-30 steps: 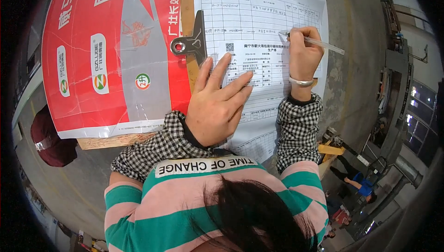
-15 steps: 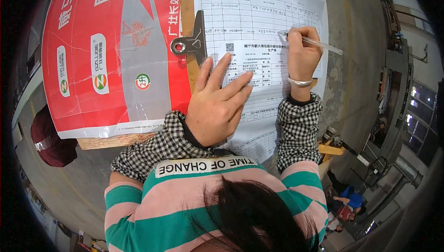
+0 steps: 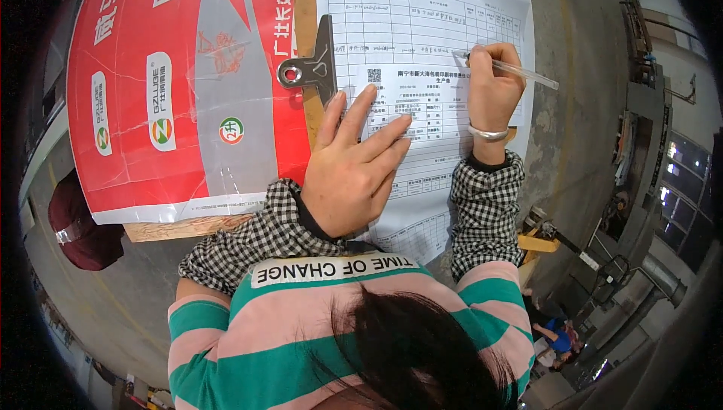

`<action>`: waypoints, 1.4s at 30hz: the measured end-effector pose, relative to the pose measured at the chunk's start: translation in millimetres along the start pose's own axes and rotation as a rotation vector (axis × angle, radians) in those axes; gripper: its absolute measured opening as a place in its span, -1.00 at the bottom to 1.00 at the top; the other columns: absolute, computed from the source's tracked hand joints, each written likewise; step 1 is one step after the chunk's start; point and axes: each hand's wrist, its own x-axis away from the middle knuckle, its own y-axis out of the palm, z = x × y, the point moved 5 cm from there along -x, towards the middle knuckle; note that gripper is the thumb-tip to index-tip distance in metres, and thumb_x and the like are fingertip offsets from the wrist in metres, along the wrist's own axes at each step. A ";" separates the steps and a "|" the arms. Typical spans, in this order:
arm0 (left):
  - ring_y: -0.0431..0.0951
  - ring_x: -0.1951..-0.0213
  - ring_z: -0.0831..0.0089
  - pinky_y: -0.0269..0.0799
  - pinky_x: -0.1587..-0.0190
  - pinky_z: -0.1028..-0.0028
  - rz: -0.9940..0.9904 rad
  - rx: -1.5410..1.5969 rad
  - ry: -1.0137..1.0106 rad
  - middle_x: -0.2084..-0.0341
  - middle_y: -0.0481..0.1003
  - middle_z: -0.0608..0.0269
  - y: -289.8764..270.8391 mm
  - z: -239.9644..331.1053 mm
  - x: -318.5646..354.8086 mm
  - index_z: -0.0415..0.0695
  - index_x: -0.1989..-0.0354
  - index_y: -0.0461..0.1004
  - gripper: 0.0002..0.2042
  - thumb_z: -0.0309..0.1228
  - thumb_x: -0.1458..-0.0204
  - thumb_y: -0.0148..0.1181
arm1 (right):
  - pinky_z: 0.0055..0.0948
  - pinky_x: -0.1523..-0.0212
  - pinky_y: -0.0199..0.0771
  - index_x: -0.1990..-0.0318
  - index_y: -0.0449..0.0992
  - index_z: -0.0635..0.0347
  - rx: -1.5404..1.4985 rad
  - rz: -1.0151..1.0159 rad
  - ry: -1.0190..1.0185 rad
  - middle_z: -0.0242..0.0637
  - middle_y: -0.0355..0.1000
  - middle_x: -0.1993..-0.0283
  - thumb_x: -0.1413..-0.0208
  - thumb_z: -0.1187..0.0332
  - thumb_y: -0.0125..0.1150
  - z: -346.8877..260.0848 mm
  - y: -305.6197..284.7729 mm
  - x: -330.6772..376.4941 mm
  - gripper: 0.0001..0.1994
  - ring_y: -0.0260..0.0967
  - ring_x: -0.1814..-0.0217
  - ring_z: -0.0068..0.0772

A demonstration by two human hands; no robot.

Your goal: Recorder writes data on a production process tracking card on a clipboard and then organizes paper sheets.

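My right hand [image 3: 494, 94] is closed around a clear-barrelled pen [image 3: 533, 77], its tip resting on a printed form [image 3: 437, 15] with table rows and handwriting. Fingers spread, my left hand [image 3: 354, 165] lies flat on a smaller printed sheet [image 3: 422, 165] that overlaps the form's lower part. Just beyond the left fingertips, a metal bulldog clip [image 3: 318, 67] grips the left edge of the papers. A brown board [image 3: 305, 33] shows beneath them along that side.
Red and grey printed cardboard [image 3: 181, 173] spreads out to the left, above a wooden edge [image 3: 184, 228]. A dark red bundle [image 3: 83, 225] sits on the far left near the floor. Machinery [image 3: 640, 282] stands at the right, with people [image 3: 556, 338] at lower right.
Both hands stay almost in place, the pen still on the form. At the lower right, the people in the background have shifted position slightly.
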 end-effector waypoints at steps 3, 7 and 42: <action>0.11 -0.19 -0.01 -0.19 -0.21 -0.02 0.007 0.005 -0.002 -0.01 0.36 0.31 0.0 -0.1 0.2 -0.12 0.21 0.46 -0.63 -0.48 0.33 0.22 | -0.65 0.60 0.09 0.57 0.32 0.28 0.006 0.013 0.018 -0.49 0.26 0.65 0.08 0.52 0.08 0.3 -0.8 -0.2 -0.89 0.10 0.60 -0.74; 0.12 -0.18 0.00 -0.16 -0.21 -0.02 0.014 0.004 0.001 0.01 0.37 0.30 -2.0 1.4 -0.7 -0.15 0.23 0.48 -0.69 -0.48 0.27 0.17 | -0.66 0.60 0.08 0.57 0.33 0.28 0.013 0.014 0.007 -0.50 0.25 0.65 0.08 0.52 0.08 2.4 -0.7 -0.8 -0.89 0.09 0.60 -0.74; 0.12 -0.18 0.01 -0.13 -0.21 -0.01 0.010 0.003 -0.001 0.04 0.38 0.29 -4.2 3.0 -2.5 -0.17 0.25 0.48 -0.74 -0.47 0.20 0.12 | -0.64 0.60 0.12 0.56 0.31 0.29 0.055 0.019 0.002 -0.48 0.25 0.65 0.09 0.52 0.07 2.8 -3.2 -1.2 -0.90 0.11 0.60 -0.72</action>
